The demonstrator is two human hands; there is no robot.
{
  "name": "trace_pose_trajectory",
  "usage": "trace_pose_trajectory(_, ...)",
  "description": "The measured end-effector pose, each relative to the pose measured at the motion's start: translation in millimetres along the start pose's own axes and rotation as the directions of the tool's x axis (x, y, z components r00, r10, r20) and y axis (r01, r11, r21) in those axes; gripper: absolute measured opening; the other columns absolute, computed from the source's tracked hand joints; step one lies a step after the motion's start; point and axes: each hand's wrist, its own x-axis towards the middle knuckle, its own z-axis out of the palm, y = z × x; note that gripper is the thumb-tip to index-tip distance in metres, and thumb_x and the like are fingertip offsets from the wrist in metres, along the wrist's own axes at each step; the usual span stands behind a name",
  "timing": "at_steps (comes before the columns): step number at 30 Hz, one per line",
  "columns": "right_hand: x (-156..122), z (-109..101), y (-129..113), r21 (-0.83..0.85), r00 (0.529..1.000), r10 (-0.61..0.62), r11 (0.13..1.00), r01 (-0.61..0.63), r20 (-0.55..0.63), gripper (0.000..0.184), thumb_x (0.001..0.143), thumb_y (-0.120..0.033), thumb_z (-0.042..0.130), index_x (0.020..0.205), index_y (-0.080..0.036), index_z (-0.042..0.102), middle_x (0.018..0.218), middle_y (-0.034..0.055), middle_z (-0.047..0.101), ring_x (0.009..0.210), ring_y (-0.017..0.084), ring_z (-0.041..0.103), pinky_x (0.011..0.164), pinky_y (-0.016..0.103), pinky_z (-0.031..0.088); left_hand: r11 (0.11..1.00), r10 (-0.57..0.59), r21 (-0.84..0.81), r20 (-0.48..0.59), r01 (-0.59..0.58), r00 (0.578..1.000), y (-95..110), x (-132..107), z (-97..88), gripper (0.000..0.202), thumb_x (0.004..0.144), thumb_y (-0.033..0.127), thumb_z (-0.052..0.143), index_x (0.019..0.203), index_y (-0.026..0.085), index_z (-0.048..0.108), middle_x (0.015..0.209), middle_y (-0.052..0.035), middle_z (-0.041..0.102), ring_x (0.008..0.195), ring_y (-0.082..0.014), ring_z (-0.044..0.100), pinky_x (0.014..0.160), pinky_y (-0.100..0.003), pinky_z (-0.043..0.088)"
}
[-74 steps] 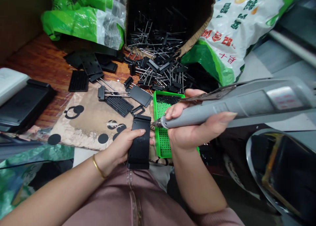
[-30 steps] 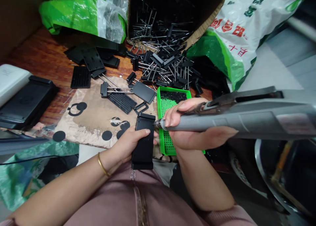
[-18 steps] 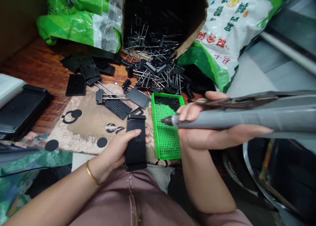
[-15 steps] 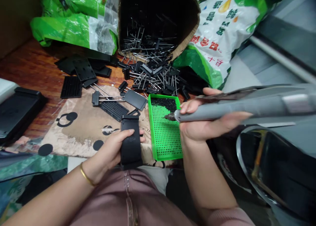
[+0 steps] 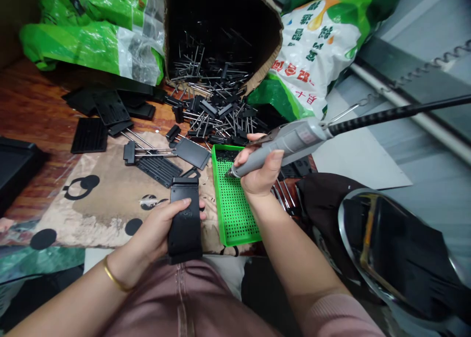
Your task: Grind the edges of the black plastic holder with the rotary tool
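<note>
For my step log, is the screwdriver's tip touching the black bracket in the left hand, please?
Apart: head view shows the screwdriver pointing into the green tray, well clear of the black bracket.

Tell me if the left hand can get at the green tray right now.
Probably not freely: the left hand is full, holding the black part, though the green tray lies right beside it.

The left hand [image 5: 156, 229] grips a flat black plastic bracket [image 5: 184, 221] above the lap; the right hand [image 5: 259, 172] holds a grey pen-shaped electric screwdriver [image 5: 283, 143], tip down on a green perforated plastic tray [image 5: 235, 214]; black parts with metal rods [image 5: 217, 114] spill from a tipped cardboard box [image 5: 263, 38] beyond.
</note>
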Motion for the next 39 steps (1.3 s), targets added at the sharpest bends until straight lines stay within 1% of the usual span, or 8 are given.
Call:
trace_pose_trajectory(14,-2.6,0.4,9.0,0.021,1.000,-0.001,1.000,0.001,-0.017,0.049,0.076,-0.066,0.043,0.087,-0.020,0.057,0.046,-0.0074,0.051,0.035,0.010,0.045,0.035,0.022,0.036,1.000,0.006,-0.018,0.034,-0.005,0.999,0.6,-1.6,0.5,0.024,0.077,0.020,0.060,0.099,0.012,0.067,0.094,-0.0113,0.072,0.076,-0.0198,0.069,0.063,-0.026,0.055)
trace_pose_trajectory(17,-0.6,0.2,3.1,0.035,1.000,-0.004,0.999,0.005,-0.029,0.050,0.074,-0.067,0.045,0.086,-0.020,0.059,0.045,-0.0072,0.050,0.035,0.010,0.045,0.035,0.022,0.036,0.999,-0.015,0.031,0.049,0.014,0.999,-0.4,-1.9,-0.7,0.027,0.079,0.023,0.059,0.100,0.009,0.067,0.088,-0.0141,0.073,0.074,-0.0197,0.068,0.062,-0.025,0.054)
trace_pose_trajectory(20,0.1,3.8,-13.5,0.069,0.998,-0.036,0.997,0.040,-0.059,0.052,0.072,-0.069,0.044,0.084,-0.020,0.061,0.043,-0.0067,0.048,0.033,0.010,0.043,0.034,0.023,0.034,0.999,-0.013,0.038,0.038,0.012,0.999,-1.3,-3.2,0.7,0.027,0.077,0.022,0.061,0.100,0.009,0.068,0.092,-0.0148,0.073,0.074,-0.0194,0.068,0.064,-0.025,0.054)
trace_pose_trajectory(23,-6.3,14.2,-35.8,0.132,1.000,-0.023,0.991,0.024,-0.016,0.051,0.071,-0.070,0.043,0.081,-0.023,0.061,0.044,-0.0059,0.047,0.032,0.011,0.041,0.033,0.025,0.033,1.000,0.003,0.009,0.050,-0.004,0.999,-1.3,-4.9,3.6,0.023,0.076,0.019,0.061,0.096,0.010,0.070,0.091,-0.0137,0.073,0.070,-0.0182,0.068,0.062,-0.025,0.053)
trace_pose_trajectory(26,-18.9,31.6,-52.5,0.155,0.996,0.001,0.988,-0.015,0.087,0.053,0.071,-0.073,0.041,0.082,-0.025,0.061,0.045,-0.0056,0.044,0.032,0.012,0.041,0.033,0.026,0.033,1.000,-0.004,0.006,0.065,0.003,0.998,-1.2,-5.5,5.2,0.023,0.076,0.021,0.061,0.092,0.007,0.070,0.078,-0.0131,0.073,0.061,-0.0161,0.066,0.055,-0.022,0.051)
trace_pose_trajectory(28,-27.1,44.8,-57.3,0.159,0.994,0.014,0.987,-0.032,0.111,0.054,0.070,-0.075,0.039,0.082,-0.027,0.061,0.044,-0.0055,0.043,0.032,0.012,0.041,0.032,0.026,0.033,1.000,-0.016,0.005,0.060,0.016,0.998,-1.6,-4.6,5.3,0.023,0.074,0.022,0.063,0.089,0.006,0.071,0.073,-0.0126,0.072,0.058,-0.0159,0.065,0.054,-0.022,0.050)
trace_pose_trajectory(33,-35.1,69.1,-53.5,0.226,0.987,0.092,0.967,-0.121,0.135,0.059,0.062,-0.079,0.045,0.080,-0.027,0.064,0.042,-0.0053,0.043,0.031,0.012,0.040,0.031,0.027,0.034,1.000,-0.013,-0.011,0.063,0.013,0.998,-3.3,-1.8,4.8,0.018,0.073,0.019,0.062,0.085,0.008,0.070,0.071,-0.0110,0.072,0.057,-0.0162,0.065,0.053,-0.023,0.049)
trace_pose_trajectory(39,-33.5,75.1,-44.7,0.186,0.989,0.056,0.979,-0.082,0.140,0.055,0.069,-0.076,0.039,0.079,-0.028,0.063,0.041,-0.0057,0.042,0.030,0.012,0.039,0.031,0.026,0.032,1.000,-0.016,-0.022,0.060,0.017,0.998,-3.3,-2.5,6.7,0.016,0.071,0.018,0.063,0.084,0.010,0.066,0.072,-0.0106,0.072,0.058,-0.0180,0.066,0.053,-0.025,0.049)
